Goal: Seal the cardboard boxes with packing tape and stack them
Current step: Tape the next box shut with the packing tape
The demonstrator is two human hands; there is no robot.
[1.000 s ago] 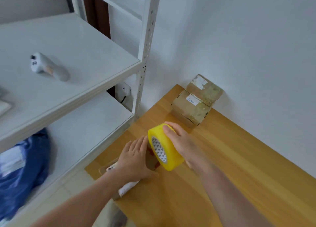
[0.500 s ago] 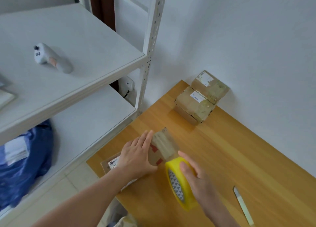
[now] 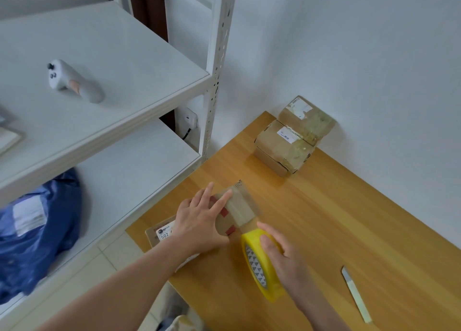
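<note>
You're mid-seal: left hand [image 3: 199,222] pressing flat on the box [image 3: 239,211], right hand [image 3: 283,254] gripping the roll [image 3: 258,267]. Next, likely reach for the blade [image 3: 356,294] and cut.

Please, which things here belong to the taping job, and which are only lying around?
Job: cardboard box under the left hand; yellow tape roll gripped by the right hand; two taped boxes by the wall; probably the white cutter.
Lying about: grey controller on the upper shelf; blue bag on the lower shelf.
</note>
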